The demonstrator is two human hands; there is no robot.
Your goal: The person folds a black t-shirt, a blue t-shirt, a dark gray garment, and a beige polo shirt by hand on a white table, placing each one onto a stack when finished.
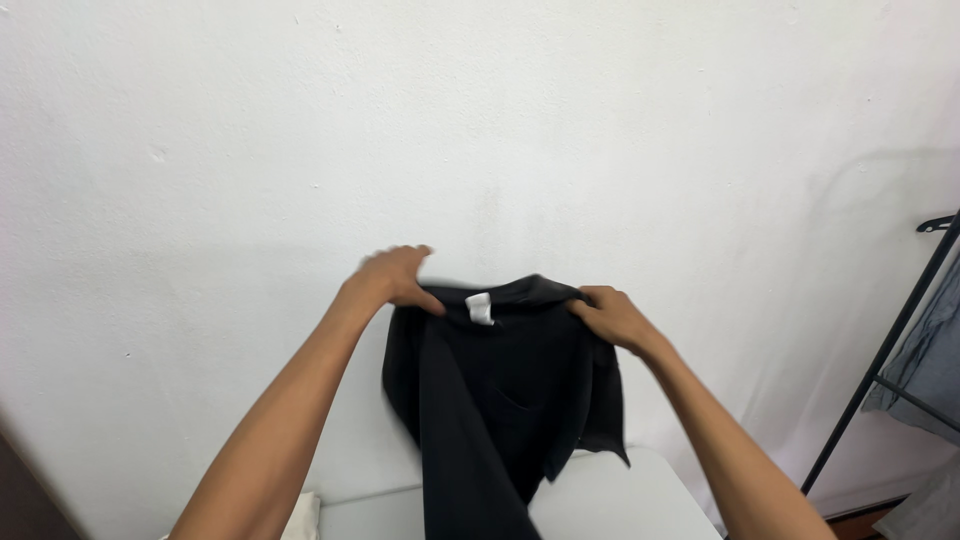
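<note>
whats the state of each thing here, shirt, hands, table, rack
black shirt: held up by the shoulders, hanging, lower end on the table
white tag: at the collar, showing
left hand: gripping the shirt's shoulder
right hand: gripping the other shoulder
white table: under the shirt
black rack: upright, grey clothes hanging

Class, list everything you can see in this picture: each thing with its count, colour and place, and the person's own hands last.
shirt: one, black, held up by its shoulders in front of the wall
label: one, white, inside the shirt's collar
table: one, white, below the shirt
wall: one, white, behind
rack: one, black, right edge
hanging garment: one, grey-blue, on the rack
left hand: one, gripping the shirt's left shoulder
right hand: one, gripping the shirt's right shoulder
</note>
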